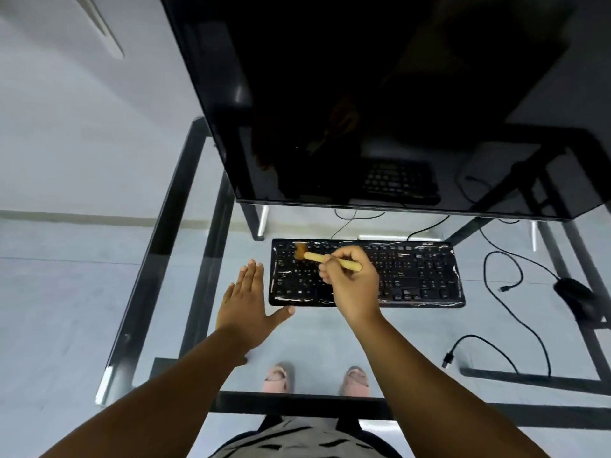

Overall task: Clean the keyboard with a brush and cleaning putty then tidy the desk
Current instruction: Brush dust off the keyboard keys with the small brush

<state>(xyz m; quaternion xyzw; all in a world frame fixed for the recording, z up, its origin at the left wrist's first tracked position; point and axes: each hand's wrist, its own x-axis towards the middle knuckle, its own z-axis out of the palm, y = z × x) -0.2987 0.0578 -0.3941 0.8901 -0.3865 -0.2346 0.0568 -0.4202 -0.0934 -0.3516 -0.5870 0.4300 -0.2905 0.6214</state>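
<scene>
The right hand [352, 285] is clamped around a pale wooden brush [325, 258], fingers curled over the handle near its butt end. The handle runs toward ten o'clock from the fist, and the brown bristle head, blurred, sits on the top-left rows of keys. The left hand [246, 299] lies flat and spread on the glass, fingers together pointing to twelve o'clock, thumb splayed out toward three o'clock so its tip touches the near left corner of the keyboard [413, 276].

The keyboard is black and lies square to the desk's front edge, directly below the monitor [363, 94]. A glossy clear film covers it, wrinkled and catching light along the borders. Its left edge is just beside the left hand's fingers; its right edge stops well short of the black mouse [575, 295] at three o'clock.

Bare glass desk [314, 342] stretches from the keyboard's near edge back to the front frame bar, open on both sides of the forearms. At four o'clock from the right hand a loose black cable [506, 292] loops across the glass, its plug end lying near the front right. Behind the keyboard, at twelve o'clock, thinner wires run under the monitor's lower edge, leaving only a narrow strip.
</scene>
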